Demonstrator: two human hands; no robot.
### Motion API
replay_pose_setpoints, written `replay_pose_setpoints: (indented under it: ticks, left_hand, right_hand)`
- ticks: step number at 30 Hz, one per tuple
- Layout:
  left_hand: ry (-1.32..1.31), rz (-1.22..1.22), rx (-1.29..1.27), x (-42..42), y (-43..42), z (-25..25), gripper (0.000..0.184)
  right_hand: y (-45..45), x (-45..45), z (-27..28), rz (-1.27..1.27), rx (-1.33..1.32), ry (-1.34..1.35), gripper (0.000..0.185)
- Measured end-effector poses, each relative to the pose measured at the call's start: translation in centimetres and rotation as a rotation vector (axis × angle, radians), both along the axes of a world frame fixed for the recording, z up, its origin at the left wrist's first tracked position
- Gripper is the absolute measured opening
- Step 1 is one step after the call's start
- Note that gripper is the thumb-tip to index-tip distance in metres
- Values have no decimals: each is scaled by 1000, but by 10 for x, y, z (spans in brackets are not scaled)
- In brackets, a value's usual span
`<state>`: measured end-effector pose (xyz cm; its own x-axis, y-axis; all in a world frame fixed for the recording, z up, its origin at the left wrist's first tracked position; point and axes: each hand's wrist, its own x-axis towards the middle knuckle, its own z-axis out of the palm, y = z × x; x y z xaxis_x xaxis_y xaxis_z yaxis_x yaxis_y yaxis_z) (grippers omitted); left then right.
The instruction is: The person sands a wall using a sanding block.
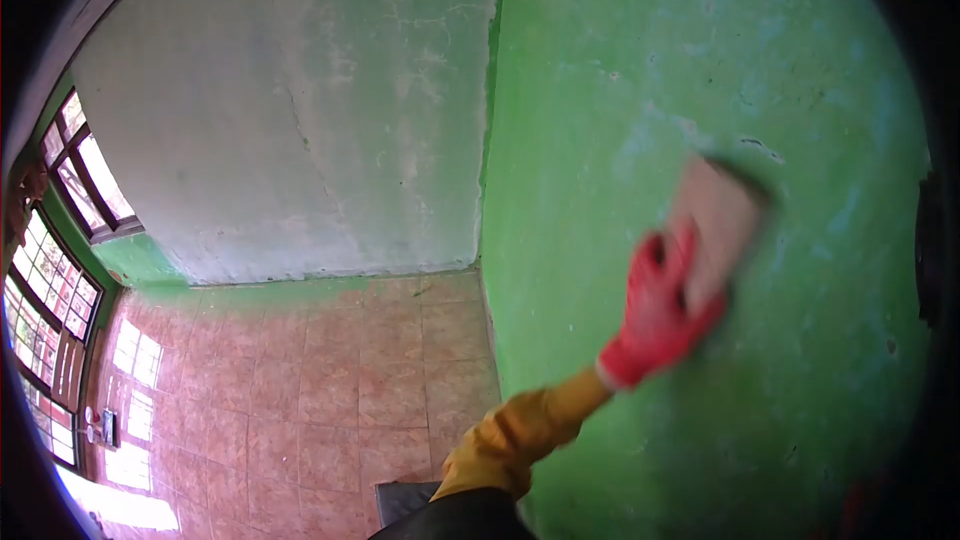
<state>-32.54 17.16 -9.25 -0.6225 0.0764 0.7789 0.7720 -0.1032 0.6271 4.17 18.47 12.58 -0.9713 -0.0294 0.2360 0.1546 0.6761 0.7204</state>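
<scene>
My left hand (665, 305), in a red glove with a pale cuff, is blurred by motion. Its fingers are closed around a flat, tan, rectangular block (722, 225), whose face lies at the green wall (590, 180). The block is tilted, with its upper end close to a small chipped spot in the paint. A yellow sleeve covers the forearm, and dark cloth shows at the bottom edge. My right hand is not seen.
A pale, cracked wall (300, 120) meets the green wall at a corner. Below lie reddish floor tiles (330, 380). Windows (95, 175) are at the left, and a dark flat object (400, 500) is near the bottom. A faint red blur at lower right is unclear.
</scene>
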Motion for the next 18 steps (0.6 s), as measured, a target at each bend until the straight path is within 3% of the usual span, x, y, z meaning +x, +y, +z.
replay_pose_setpoints:
  ticks: [3, 5, 7, 8, 9, 10, 13, 15, 17, 18]
  left_hand:
    - [-620, -98, 94, -63, -1, 44, 90]
    - [-458, 56, -15, -47, 7, 39, 90]
    - [-131, 116, -43, 18, 3, 31, 94]
    - [38, 93, -39, 56, -5, 26, 94]
    - [182, -88, 72, 88, -13, 23, 90]
    - [254, -93, 109, 122, -16, 13, 85]
    - [468, -272, 186, 176, -24, 8, 86]
    - [618, -378, 182, 202, -23, 10, 87]
    - [611, -357, 144, 209, -23, 7, 87]
    - [623, -327, 143, 212, -30, 15, 86]
  right_hand:
    - [1, 8, -6, 4, -47, -29, 46]
    - [4, 14, -8, 16, -58, 0, 48]
    - [4, 15, -10, 96, -35, 41, 56]
    - [0, 14, -9, 105, -33, 48, 56]
    - [-3, 11, -8, 172, -2, 122, 65]
    - [-7, 10, -9, 235, 31, 192, 75]
    - [11, 13, -33, 242, -67, 145, 70]
    - [-18, 3, -39, 56, -194, 27, 76]
    - [-53, 1, -21, -214, -150, -154, 63]
    - [-51, 9, -23, -286, -157, -111, 63]
